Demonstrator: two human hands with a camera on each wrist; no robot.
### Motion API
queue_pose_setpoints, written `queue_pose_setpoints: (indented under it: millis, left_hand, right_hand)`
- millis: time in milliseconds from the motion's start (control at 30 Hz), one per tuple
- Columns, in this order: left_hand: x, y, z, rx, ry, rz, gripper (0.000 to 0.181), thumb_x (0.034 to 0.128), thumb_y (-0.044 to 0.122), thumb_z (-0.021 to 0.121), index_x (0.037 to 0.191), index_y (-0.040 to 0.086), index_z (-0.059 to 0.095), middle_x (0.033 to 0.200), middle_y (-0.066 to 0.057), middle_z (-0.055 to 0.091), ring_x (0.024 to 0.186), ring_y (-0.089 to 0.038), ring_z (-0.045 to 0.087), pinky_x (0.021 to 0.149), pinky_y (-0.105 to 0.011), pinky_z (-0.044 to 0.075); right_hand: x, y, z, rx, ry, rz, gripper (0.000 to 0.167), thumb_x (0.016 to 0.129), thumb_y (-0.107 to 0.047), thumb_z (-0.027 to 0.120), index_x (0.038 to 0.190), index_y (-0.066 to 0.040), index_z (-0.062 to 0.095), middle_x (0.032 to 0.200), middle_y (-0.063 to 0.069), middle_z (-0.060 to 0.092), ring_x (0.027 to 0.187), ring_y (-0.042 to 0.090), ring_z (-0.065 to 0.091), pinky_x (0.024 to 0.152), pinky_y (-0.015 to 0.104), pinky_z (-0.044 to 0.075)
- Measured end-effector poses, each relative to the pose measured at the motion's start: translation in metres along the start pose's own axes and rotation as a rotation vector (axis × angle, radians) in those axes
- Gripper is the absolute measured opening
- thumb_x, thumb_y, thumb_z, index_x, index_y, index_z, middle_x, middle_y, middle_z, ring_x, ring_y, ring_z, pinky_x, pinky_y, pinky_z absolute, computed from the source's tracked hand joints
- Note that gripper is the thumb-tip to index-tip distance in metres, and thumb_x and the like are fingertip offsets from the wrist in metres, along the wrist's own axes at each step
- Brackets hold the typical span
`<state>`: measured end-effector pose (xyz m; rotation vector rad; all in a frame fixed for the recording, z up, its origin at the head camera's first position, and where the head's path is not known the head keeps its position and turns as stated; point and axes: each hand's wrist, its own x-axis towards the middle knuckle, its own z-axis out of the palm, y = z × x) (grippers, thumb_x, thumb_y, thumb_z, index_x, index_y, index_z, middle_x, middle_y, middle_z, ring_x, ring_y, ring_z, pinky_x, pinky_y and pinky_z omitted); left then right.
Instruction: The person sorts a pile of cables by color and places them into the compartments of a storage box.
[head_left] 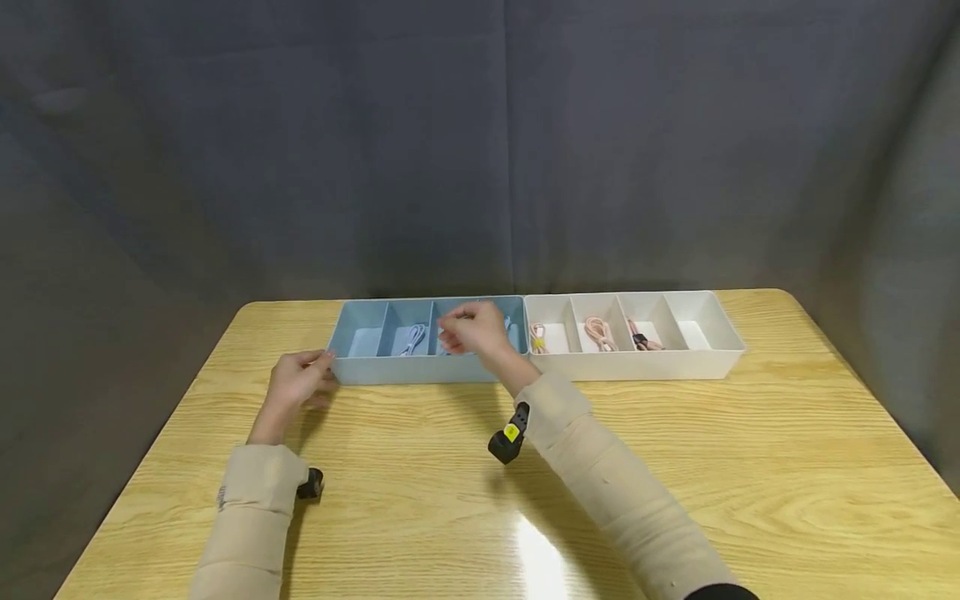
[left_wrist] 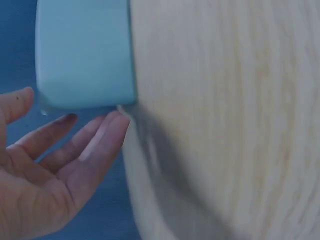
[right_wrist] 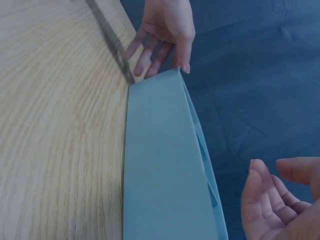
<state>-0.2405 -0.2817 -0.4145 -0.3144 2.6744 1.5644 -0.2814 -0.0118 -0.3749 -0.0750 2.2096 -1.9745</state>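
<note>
A blue divided box (head_left: 405, 372) stands at the far side of the table. My left hand (head_left: 297, 381) is at its left end, fingertips by the corner, fingers loosely bent; in the left wrist view, the hand (left_wrist: 55, 175) grips nothing. Over the box's third compartment hovers my right hand (head_left: 476, 330). In the right wrist view, that hand (right_wrist: 282, 205) has its thumb apart from the bent fingers and nothing between them. A pale coiled cable (head_left: 413, 338) lies in the second compartment. Bits of blue cable show around the right hand, largely hidden by it.
Against the blue box's right end stands a white divided box (head_left: 637, 367). It contains a pink cable with a yellow tie (head_left: 538, 339), a coiled pink cable (head_left: 599, 332) and a pink cable with a black piece (head_left: 642, 340). A dark curtain (head_left: 510, 150) hangs behind the wooden table (head_left: 420, 483).
</note>
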Motion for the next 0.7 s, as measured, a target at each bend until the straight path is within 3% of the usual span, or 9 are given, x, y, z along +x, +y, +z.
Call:
queue_pose_setpoints:
  millis: [67, 167, 233, 333, 500, 700]
  left_hand:
    - [-0.001, 0.002, 0.0, 0.049, 0.084, 0.03, 0.054, 0.0929, 0.036, 0.05, 0.122, -0.009, 0.052, 0.099, -0.023, 0.06, 0.082, -0.026, 0.064, 0.065, -0.048, 0.054]
    - [-0.006, 0.009, -0.001, 0.144, 0.218, 0.078, 0.04, 0.0916, 0.029, 0.053, 0.107, -0.006, 0.062, 0.084, -0.015, 0.064, 0.071, -0.022, 0.063, 0.057, -0.046, 0.054]
    - [-0.012, 0.017, -0.001, 0.174, 0.28, 0.127, 0.031, 0.0908, 0.022, 0.054, 0.099, -0.006, 0.065, 0.077, -0.014, 0.064, 0.063, -0.019, 0.061, 0.051, -0.038, 0.052]
    - [-0.022, 0.03, 0.002, 0.175, 0.32, 0.215, 0.023, 0.0897, 0.012, 0.053, 0.091, -0.007, 0.065, 0.07, -0.014, 0.063, 0.053, -0.011, 0.056, 0.046, -0.021, 0.048]
    - [-0.036, 0.047, 0.012, 0.084, 0.265, 0.333, 0.017, 0.0883, 0.003, 0.053, 0.083, -0.009, 0.064, 0.063, -0.013, 0.06, 0.048, -0.005, 0.053, 0.045, -0.017, 0.048]
    - [-0.054, 0.065, 0.024, -0.036, 0.143, 0.354, 0.016, 0.0898, 0.004, 0.055, 0.088, -0.01, 0.062, 0.067, -0.013, 0.059, 0.057, -0.013, 0.058, 0.051, -0.022, 0.053]
  right_hand:
    - [-0.002, -0.001, -0.001, -0.003, 0.001, -0.005, 0.013, 0.085, -0.011, 0.064, 0.089, 0.002, 0.066, 0.07, 0.01, 0.065, 0.054, 0.013, 0.06, 0.057, 0.031, 0.056]
    - [-0.006, -0.003, -0.003, -0.009, 0.001, -0.027, 0.014, 0.084, -0.009, 0.065, 0.087, 0.004, 0.065, 0.066, 0.008, 0.063, 0.051, 0.012, 0.058, 0.053, 0.028, 0.054]
    - [-0.009, -0.004, -0.005, -0.015, -0.007, -0.041, 0.014, 0.084, -0.008, 0.064, 0.087, 0.006, 0.065, 0.063, 0.007, 0.062, 0.049, 0.011, 0.056, 0.051, 0.026, 0.053]
    - [-0.017, -0.006, -0.009, -0.031, -0.029, -0.068, 0.014, 0.085, -0.008, 0.063, 0.086, 0.007, 0.064, 0.061, 0.006, 0.059, 0.049, 0.012, 0.055, 0.05, 0.025, 0.052]
    - [-0.031, -0.007, -0.016, -0.05, -0.077, -0.129, 0.013, 0.085, -0.008, 0.063, 0.081, 0.004, 0.064, 0.06, 0.006, 0.058, 0.051, 0.014, 0.055, 0.05, 0.025, 0.051]
    - [-0.045, -0.005, -0.028, -0.092, -0.124, -0.185, 0.013, 0.086, -0.009, 0.062, 0.081, 0.003, 0.064, 0.061, 0.005, 0.059, 0.053, 0.015, 0.056, 0.053, 0.027, 0.052]
